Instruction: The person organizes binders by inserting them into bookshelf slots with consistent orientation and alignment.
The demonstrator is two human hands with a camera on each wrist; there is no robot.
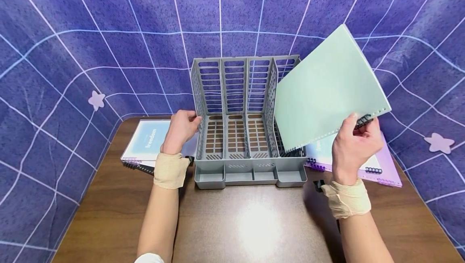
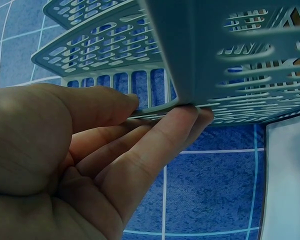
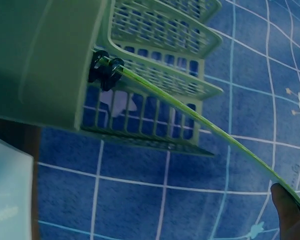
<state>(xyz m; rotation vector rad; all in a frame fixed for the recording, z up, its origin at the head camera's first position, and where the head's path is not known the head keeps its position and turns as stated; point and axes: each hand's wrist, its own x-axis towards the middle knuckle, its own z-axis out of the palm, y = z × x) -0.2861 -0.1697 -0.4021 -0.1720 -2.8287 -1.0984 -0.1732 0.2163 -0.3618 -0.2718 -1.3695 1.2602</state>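
You sit at a dark brown wooden table (image 1: 109, 214) whose glossy top throws back a bright patch of overhead light near its middle. Behind it and on both sides you face a purple-blue cloth backdrop (image 1: 72, 53), crossed by thin white curving lines and dotted with pale star shapes (image 1: 96, 100).

A pale green plastic-covered notebook with black binder rings (image 1: 328, 89) is held tilted in the air, its punched edge low and pinched between the thumb and fingers of the right hand (image 1: 354, 150), its far corner dipping into the rightmost slot of a grey slotted plastic file rack (image 1: 236, 121). The rack stands upright; the left hand (image 1: 180, 130) grips its left side wall, thumb inside and fingers outside.
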